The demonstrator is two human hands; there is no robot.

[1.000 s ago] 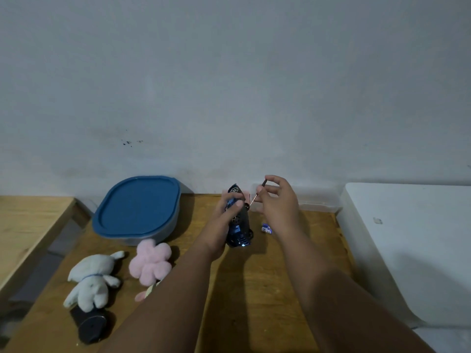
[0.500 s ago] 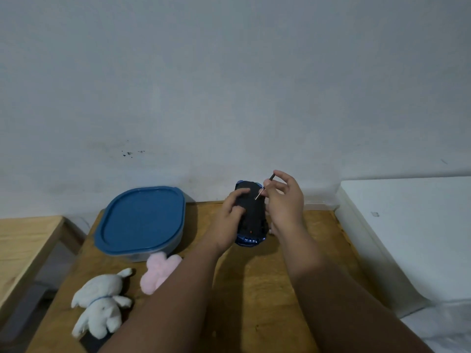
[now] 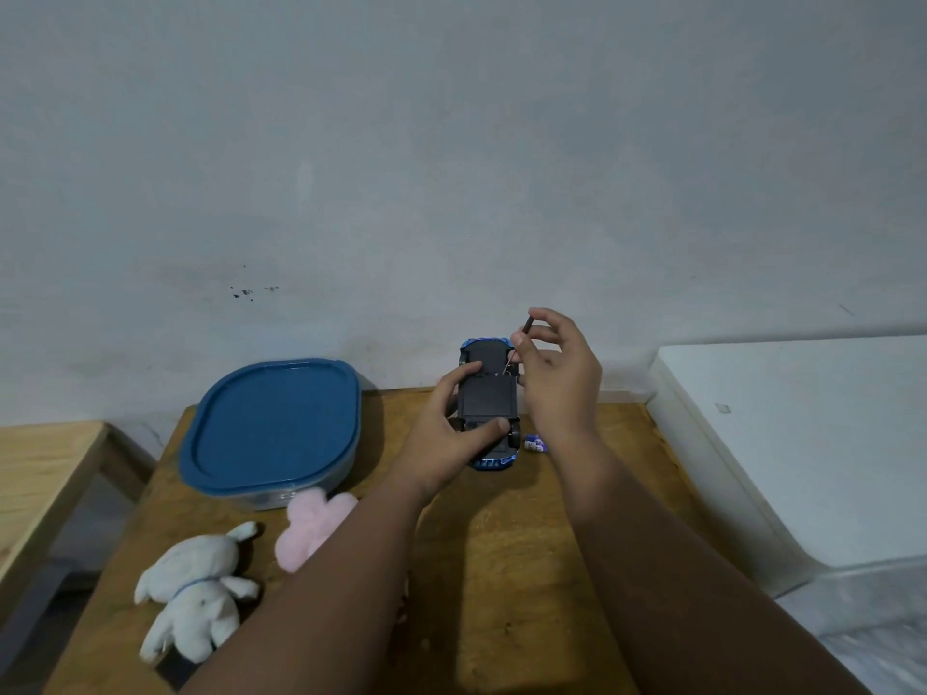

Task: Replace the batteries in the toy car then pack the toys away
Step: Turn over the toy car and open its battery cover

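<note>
A blue toy car (image 3: 487, 399) is held upside down above the wooden table (image 3: 506, 554), its black underside and battery cover facing me. My left hand (image 3: 451, 433) grips the car from the left, thumb across its near end. My right hand (image 3: 559, 378) pinches a thin screwdriver (image 3: 519, 343) whose tip touches the underside near the cover's far edge. A small blue-and-white battery (image 3: 534, 443) lies on the table just right of the car.
A closed blue-lidded container (image 3: 273, 428) stands at the table's far left. A pink plush (image 3: 313, 526) and a white plush animal (image 3: 195, 594) lie in front of it. A white surface (image 3: 802, 443) adjoins on the right, a second wooden table (image 3: 40, 484) on the left.
The car has been turned from on its side to underside up. The screwdriver tip has come down onto the underside. The view has shifted a little downward.
</note>
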